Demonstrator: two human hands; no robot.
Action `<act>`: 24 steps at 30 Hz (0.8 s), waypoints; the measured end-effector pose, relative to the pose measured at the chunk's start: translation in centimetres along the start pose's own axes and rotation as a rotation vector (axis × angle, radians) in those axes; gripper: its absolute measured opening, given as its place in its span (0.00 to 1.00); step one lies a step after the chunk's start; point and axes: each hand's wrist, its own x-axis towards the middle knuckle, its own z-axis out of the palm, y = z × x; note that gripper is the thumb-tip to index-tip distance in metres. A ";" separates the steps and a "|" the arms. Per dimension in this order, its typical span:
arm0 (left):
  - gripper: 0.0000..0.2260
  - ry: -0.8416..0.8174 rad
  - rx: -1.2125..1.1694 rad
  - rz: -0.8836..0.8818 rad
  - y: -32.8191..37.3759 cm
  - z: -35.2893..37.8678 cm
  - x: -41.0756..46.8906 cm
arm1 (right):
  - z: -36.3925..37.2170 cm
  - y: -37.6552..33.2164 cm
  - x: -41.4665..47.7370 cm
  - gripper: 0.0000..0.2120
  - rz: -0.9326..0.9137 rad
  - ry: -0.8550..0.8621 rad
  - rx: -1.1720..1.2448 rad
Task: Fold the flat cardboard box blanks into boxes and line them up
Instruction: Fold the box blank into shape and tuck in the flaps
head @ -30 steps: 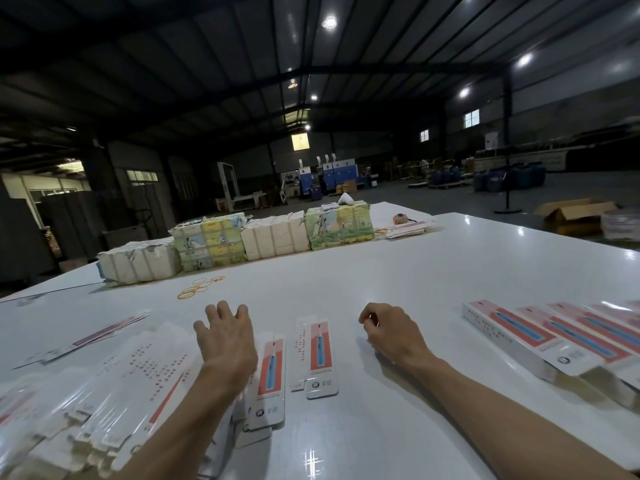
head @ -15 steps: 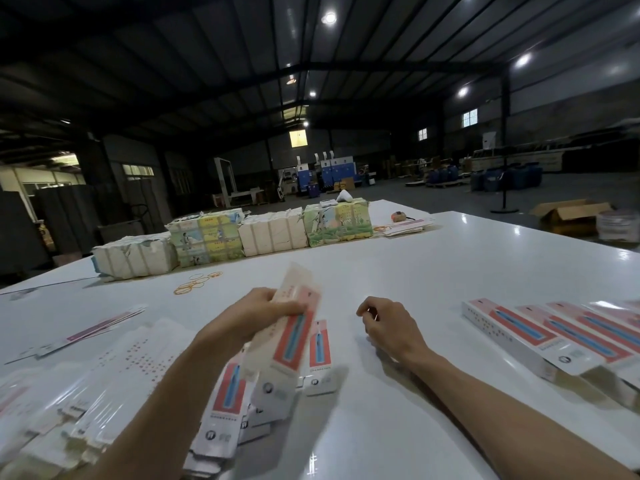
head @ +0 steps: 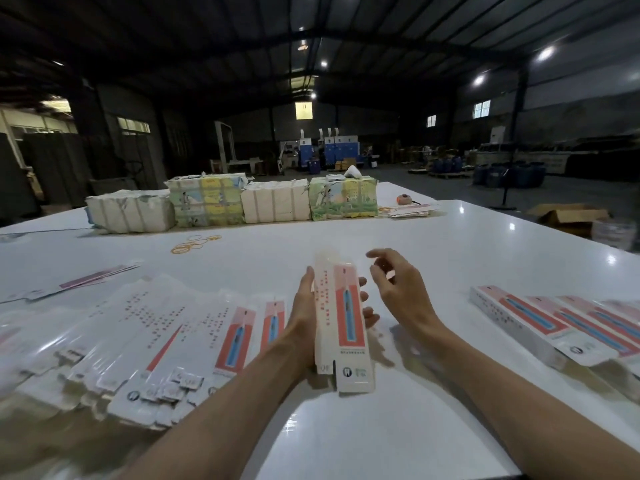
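My left hand [head: 304, 317] grips a long white box blank [head: 341, 327] with a red panel and a blue toothbrush picture, held upright above the white table [head: 450, 244]. Its fingertips show on the blank's right side. My right hand [head: 398, 289] hovers just to the right of the blank with fingers spread and loosely bent, holding nothing. A fanned pile of flat blanks [head: 156, 341] lies at the left. Several folded boxes [head: 540, 323] lie side by side at the right.
Wrapped bundles of stock [head: 235, 202] stand in a row across the far side of the table. Yellow rubber bands [head: 194, 242] lie in front of them. A single flat blank [head: 79, 282] lies at far left. An open cardboard carton [head: 571, 216] sits beyond the right edge.
My left hand lifted a blank from the pile and carried it to the middle, turning it upright. My right hand rose off the table and opened beside the blank.
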 end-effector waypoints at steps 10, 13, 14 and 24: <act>0.29 -0.064 0.038 0.067 -0.1 0.0 -0.4 | 0.0 -1.0 0.2 0.17 -0.182 -0.200 -0.210; 0.29 -0.092 0.080 0.065 -0.1 0.0 -0.4 | -0.4 -1.4 0.6 0.11 -0.091 -0.198 -0.026; 0.30 -0.109 0.088 0.061 -0.1 0.0 -0.3 | -0.6 -1.7 0.8 0.09 -0.055 -0.181 0.052; 0.37 -0.204 0.245 0.057 -0.4 -0.1 1.7 | -2.5 -2.6 1.6 0.08 0.203 -0.231 0.420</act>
